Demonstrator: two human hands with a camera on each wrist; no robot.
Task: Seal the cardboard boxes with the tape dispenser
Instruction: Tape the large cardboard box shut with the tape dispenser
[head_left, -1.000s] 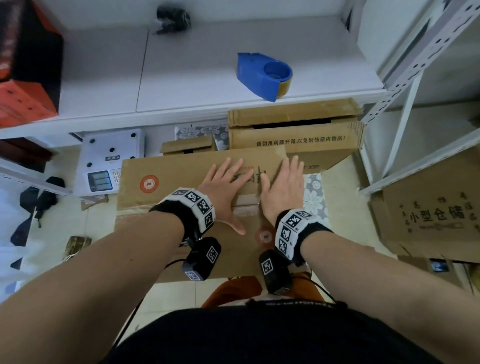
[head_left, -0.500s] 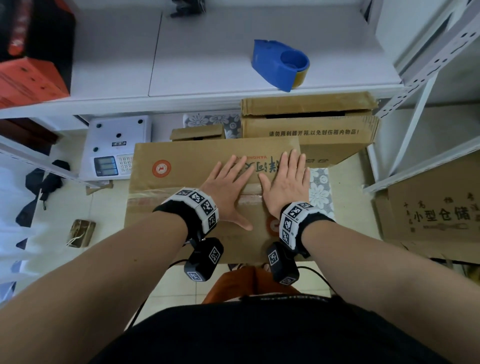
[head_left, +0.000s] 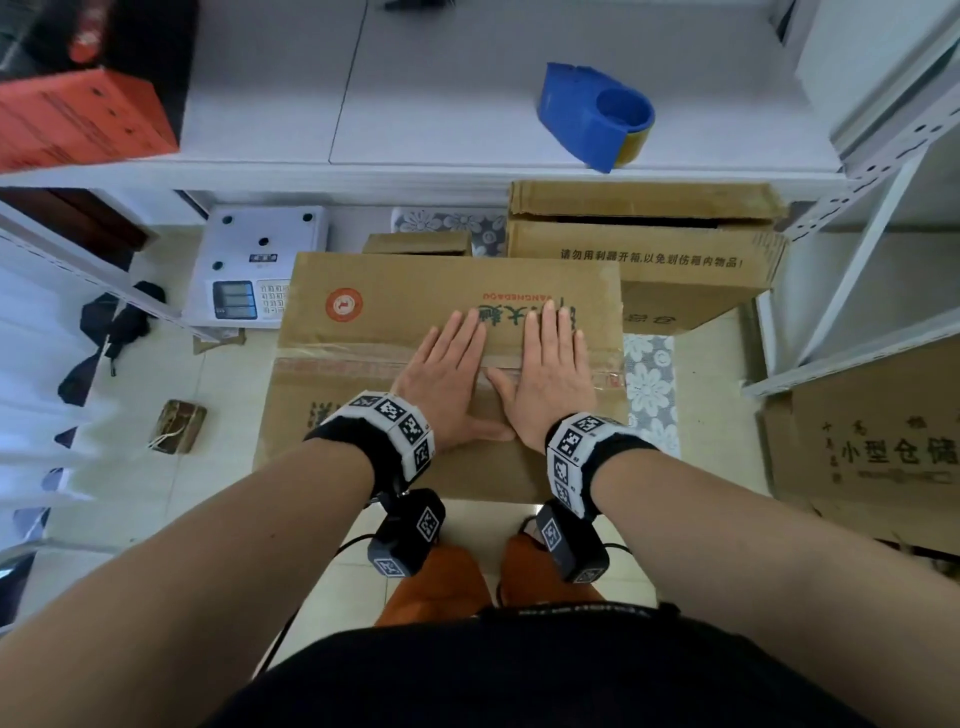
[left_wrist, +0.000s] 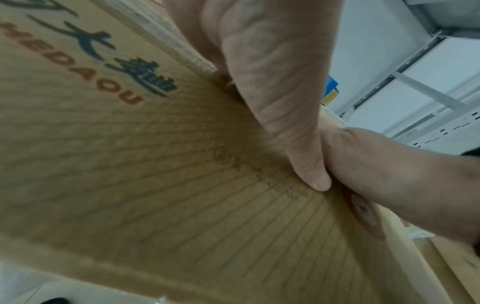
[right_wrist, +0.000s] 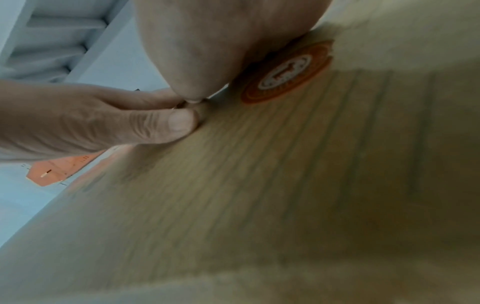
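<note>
Head view: both hands lie flat on the closed box (head_left: 447, 322), straight fingers pointing away from the body. The left hand (head_left: 447, 384) and right hand (head_left: 550, 384) sit side by side across the centre seam, thumbs nearly meeting, gripping nothing. A strip of tape (head_left: 353, 353) already runs along the seam, wrinkled toward the right end. The dispenser (head_left: 595, 117) rests on the shelf (head_left: 441, 104) beyond, well apart from both hands. A second box (head_left: 644, 249) behind has its flaps ajar.

The risk: if pressure is uneven, the creased tape near the right edge could stay lifted and the seam would not hold. Reaching for the dispenser means leaning over the box, which might shift it.

Left wrist view: the left thumb (left_wrist: 285, 92) presses on the cardboard, its tip touching the right hand (left_wrist: 389, 174).

Right wrist view: blurred, but the left thumb (right_wrist: 155, 125) seems pressed flat beside the right thumb (right_wrist: 194, 61), near a round orange print (right_wrist: 285, 72).
</note>
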